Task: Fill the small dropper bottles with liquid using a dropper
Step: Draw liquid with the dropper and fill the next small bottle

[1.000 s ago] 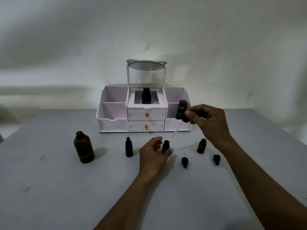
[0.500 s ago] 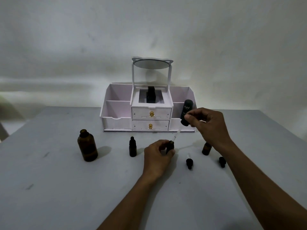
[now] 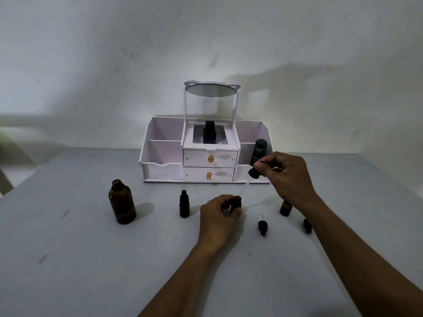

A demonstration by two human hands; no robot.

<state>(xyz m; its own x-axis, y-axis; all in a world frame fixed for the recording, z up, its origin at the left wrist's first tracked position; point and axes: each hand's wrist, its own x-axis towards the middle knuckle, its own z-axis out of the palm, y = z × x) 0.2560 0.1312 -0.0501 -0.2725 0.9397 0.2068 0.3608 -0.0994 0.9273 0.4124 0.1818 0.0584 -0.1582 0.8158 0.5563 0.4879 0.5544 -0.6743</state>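
**Dropper held over an open small bottle**

While a small amber bottle (image 3: 236, 203) is gripped upright on the grey table (image 3: 80, 259) by the left hand (image 3: 218, 219), its fingers closed around the body and its open mouth left showing, a dropper (image 3: 248, 181) is pinched by its black bulb between the thumb and fingers of the right hand (image 3: 287, 177). The clear glass tube is slanted down toward seven o'clock, and its tip is seen just above the bottle's mouth; whether the two touch cannot be told.

At nine o'clock from the held bottle, a capped small dropper bottle (image 3: 184, 204) is stood upright, and further out in the same direction a large amber bottle (image 3: 122, 202) is stood open, with no cap on its neck. At three o'clock, a third small bottle (image 3: 285, 208) is partly hidden behind the right wrist. Two loose black dropper caps are laid on the table nearer the viewer: one cap (image 3: 262, 226) at four o'clock from the held bottle, the other cap (image 3: 307, 226) just beside the right forearm.

At twelve o'clock, a white organiser (image 3: 164, 154) with two drawers and a round mirror (image 3: 211, 90) is set against the wall. A dark tube marked "Kahf" (image 3: 258, 152) is stood in its right compartment, and a black item (image 3: 209, 133) is seen in the centre one.
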